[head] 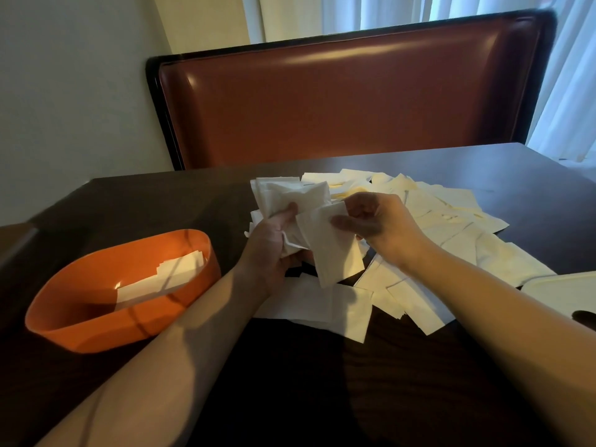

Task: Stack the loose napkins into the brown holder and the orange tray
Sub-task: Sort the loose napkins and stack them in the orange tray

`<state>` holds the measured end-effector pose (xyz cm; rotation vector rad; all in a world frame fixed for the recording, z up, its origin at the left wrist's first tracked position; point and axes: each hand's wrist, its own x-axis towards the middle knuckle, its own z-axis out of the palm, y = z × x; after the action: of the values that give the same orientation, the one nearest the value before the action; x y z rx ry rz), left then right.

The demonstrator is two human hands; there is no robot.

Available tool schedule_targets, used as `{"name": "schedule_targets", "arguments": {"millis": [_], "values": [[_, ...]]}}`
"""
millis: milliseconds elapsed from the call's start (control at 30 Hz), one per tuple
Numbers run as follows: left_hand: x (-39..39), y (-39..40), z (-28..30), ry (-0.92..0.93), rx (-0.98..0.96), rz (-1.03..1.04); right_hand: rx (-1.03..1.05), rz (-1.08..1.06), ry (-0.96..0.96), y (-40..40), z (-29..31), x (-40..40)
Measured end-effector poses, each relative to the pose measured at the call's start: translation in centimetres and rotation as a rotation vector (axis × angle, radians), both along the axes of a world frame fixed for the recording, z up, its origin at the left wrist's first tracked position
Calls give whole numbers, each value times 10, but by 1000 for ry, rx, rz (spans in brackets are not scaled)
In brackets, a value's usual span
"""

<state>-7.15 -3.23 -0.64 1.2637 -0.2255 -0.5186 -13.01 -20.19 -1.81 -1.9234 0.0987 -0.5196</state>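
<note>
My left hand (269, 243) grips a bunch of white napkins (290, 196), thumb on top and fingers curled under the bunch, held above the tabletop (129, 201). My right hand (375, 221) pinches one folded napkin (329, 243) by its upper edge, thumb against fingertips; the napkin hangs down and overlaps the bunch in the left hand. Both hands sit close together, nearly touching, mid-frame.

Loose napkin pile (435, 221) spreads across the tabletop behind and to the right of my hands, more sheets lying flat under my wrists near the front edge of the pile. Sheets overlap at odd angles, no neat stack.

Orange tray (64, 321) sits on the tabletop to my left, well apart from the pile, beside my left forearm. A few flat napkins already lie inside it, against the far side of its floor.

At the right edge, a white flat object (561, 291) lies just beside the pile; probably a lid or holder part, cut off by the frame, can't tell which.

Red-brown padded seat back (338, 98) stands behind the tabletop, pale curtains (403, 11) behind that.
</note>
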Motion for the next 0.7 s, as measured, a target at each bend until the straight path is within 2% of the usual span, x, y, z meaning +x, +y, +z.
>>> {"name": "schedule_targets", "arguments": {"millis": [333, 500, 567, 700], "values": [[1, 0, -1, -12, 5, 9, -28, -54, -6, -6, 1, 1], [0, 0, 0, -18, 9, -20, -272, 78, 15, -3, -1, -1], [-1, 0, 0, -21, 13, -29, -347, 50, -24, -2, -3, -1], [-2, 0, 1, -13, 26, -25, -344, -60, -93, -4, -1, 0]]}}
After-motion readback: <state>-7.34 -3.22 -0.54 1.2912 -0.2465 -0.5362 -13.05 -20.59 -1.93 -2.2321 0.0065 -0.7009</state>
